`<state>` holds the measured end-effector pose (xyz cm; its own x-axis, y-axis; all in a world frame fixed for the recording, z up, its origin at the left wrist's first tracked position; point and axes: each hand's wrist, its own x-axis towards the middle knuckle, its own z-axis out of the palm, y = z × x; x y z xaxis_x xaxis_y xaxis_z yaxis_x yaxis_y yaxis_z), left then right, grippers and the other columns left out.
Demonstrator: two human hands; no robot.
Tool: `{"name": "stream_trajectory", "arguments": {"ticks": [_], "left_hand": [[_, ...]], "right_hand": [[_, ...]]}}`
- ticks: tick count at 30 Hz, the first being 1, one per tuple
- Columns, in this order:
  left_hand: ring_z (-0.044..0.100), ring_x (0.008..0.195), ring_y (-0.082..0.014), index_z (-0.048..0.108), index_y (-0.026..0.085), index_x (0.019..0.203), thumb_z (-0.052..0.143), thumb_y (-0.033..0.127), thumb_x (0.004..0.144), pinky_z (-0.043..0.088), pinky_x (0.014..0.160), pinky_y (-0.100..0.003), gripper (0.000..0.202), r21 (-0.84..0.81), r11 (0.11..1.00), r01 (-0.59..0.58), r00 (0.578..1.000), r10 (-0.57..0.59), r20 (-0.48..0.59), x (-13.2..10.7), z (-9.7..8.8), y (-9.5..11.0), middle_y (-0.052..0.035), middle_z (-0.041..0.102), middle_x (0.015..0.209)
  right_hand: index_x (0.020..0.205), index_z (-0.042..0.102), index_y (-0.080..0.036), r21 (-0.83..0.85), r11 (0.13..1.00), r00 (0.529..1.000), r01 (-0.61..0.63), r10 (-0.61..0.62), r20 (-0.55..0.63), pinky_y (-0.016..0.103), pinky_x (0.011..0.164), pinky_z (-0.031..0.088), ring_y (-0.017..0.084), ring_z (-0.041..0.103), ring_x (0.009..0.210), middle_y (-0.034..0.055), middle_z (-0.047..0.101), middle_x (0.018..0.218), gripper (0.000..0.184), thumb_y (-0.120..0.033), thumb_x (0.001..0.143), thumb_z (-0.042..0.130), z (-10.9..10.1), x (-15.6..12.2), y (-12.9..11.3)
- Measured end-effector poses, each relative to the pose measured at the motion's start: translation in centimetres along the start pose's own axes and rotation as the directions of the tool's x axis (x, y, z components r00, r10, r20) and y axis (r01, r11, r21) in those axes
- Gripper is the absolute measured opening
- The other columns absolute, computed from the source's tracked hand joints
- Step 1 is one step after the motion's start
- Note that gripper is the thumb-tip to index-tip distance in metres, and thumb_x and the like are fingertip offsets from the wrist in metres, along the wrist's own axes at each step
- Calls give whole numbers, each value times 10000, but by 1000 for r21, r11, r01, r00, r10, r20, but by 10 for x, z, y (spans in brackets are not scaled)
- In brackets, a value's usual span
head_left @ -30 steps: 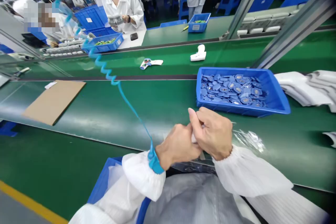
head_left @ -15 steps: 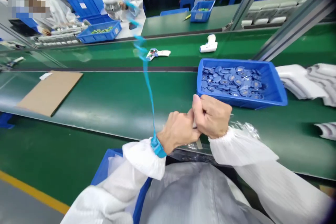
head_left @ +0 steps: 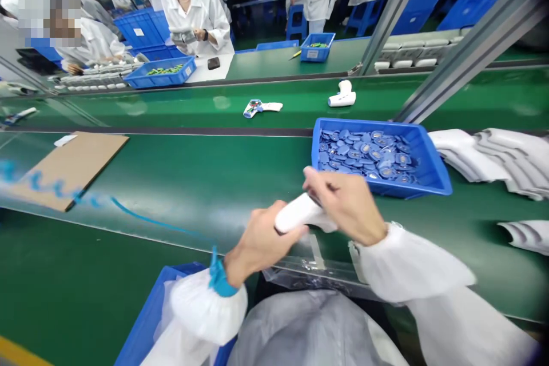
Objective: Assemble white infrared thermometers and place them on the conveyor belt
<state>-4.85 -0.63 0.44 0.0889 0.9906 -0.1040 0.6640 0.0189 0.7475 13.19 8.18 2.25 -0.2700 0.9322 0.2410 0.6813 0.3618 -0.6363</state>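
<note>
White sleeves (head_left: 463, 326) end in gathered cuffs (head_left: 208, 311), one beside a blue wristband (head_left: 221, 278).

Left hand (head_left: 262, 238) and right hand (head_left: 357, 206) hold white casing (head_left: 295, 213).

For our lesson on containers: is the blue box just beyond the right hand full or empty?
Partly full: small blue parts are heaped inside the box, but they lie below its rim.

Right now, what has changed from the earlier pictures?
The left hand and right hand have drawn apart: the white piece, mostly hidden between them before, now shows in the left. Nothing is visibly let go. The blue coiled cord has swung down to the left. On the far belt, the opened unit and white unit have moved right. The blue bin and cardboard sheet stayed put.
</note>
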Motion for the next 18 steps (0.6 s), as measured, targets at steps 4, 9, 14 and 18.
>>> {"name": "stream_trajectory", "arguments": {"ticks": [4, 9, 14, 18], "left_hand": [[672, 908, -207, 604, 228, 1155, 766, 258, 845, 483, 800, -321, 352, 225, 973, -48, 994, 69, -88, 1, -39, -16, -11, 729, 1059], [645, 1028, -333, 637, 153, 1091, 746, 248, 877, 468, 851, -443, 258, 686, 701, -196, 981, 141, 136, 23, -30, -5, -120, 723, 1065], [665, 874, -277, 584, 191, 1068, 677, 296, 919, 442, 731, -372, 204, 530, 848, -23, 1000, 16, 17, 31, -29, 7, -78, 724, 981], [625, 712, -218, 536, 224, 1078, 570, 407, 981, 374, 616, -309, 209, 207, 976, 72, 997, -64, -42, 29, -34, 11, -23, 698, 864]], "right_hand": [[1038, 788, -206, -236, 966, 982, -108, 141, 126, 306, 892, 484, 207, 707, 888, 43, 783, 1007, 237, -295, 947, 587, -24, 56, 44], [939, 779, -163, -321, 933, 941, -162, 244, 236, 402, 867, 528, 311, 713, 906, 118, 762, 874, 239, -238, 717, 826, 0, 99, 72], [902, 743, -141, -262, 940, 942, -219, 274, 194, 480, 923, 511, 342, 698, 960, 160, 737, 891, 123, -177, 785, 727, -4, 96, 64], [1224, 686, -159, -57, 970, 947, -235, 241, 213, 379, 846, 552, 221, 703, 829, 96, 734, 930, 333, -269, 928, 582, -29, 62, 43]]}}
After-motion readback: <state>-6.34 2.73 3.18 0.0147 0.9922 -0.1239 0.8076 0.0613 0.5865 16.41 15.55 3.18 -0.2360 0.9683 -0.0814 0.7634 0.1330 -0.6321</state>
